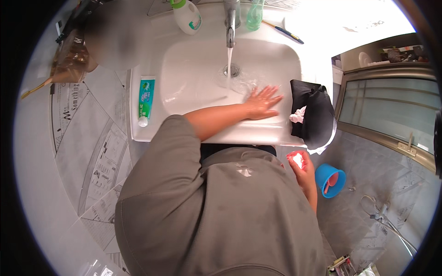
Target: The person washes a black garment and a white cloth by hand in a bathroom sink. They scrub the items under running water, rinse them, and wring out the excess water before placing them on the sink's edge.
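Note:
My left hand (263,104) lies with its fingers spread on the right side of the white sink (184,69), wet and holding nothing. Water runs from the metal faucet (230,27) down to the drain (232,70), just left of those fingers. Beside the sink's front right corner, my right hand (304,172) is closed round a small red and white thing (297,160); glare hides what it is. Between the two hands, a black cloth bundle (317,115) sits over the sink's right rim, with a crumpled pale pink piece (298,115) on it.
On the left rim lies a toothpaste tube (146,99). A white bottle (186,17), a green bottle (254,16) and a brush (285,33) are at the back. Lower right are a blue bucket (330,181) holding a red dipper, a hose (384,214) and a glazed window (391,103).

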`<state>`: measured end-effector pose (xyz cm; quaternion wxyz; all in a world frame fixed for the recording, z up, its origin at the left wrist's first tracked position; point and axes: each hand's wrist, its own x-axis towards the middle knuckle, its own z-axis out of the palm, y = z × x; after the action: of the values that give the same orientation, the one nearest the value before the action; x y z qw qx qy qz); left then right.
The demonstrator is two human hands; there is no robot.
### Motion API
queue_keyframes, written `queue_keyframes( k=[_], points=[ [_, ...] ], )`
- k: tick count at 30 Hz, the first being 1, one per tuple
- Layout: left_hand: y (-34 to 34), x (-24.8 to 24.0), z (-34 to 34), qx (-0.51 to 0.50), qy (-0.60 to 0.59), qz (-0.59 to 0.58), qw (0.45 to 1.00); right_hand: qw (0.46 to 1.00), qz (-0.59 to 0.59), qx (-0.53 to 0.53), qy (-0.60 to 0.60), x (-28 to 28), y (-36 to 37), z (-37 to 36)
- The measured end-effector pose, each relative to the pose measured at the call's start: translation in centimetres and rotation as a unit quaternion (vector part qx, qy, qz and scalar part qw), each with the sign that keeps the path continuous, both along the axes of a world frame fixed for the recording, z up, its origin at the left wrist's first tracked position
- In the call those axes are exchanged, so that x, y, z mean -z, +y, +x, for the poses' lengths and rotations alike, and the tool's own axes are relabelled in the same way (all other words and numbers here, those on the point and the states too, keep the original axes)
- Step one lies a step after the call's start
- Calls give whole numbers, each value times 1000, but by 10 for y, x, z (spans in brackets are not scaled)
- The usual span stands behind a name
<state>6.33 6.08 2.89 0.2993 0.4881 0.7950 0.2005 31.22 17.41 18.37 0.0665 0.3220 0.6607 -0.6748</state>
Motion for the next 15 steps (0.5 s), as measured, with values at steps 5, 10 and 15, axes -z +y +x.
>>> queue_keyframes(
  k=[5,10,15],
  points=[
    [-103,-8,-47,-77,81,-139,984,996,53,-64,26,5,-8,-19],
    [-119,8,-66,-142,171,-103,970,986,84,-146,10,7,-20,-33],
    [-103,10,-64,-133,190,-120,965,983,92,-161,11,14,-29,-30]
  ],
)
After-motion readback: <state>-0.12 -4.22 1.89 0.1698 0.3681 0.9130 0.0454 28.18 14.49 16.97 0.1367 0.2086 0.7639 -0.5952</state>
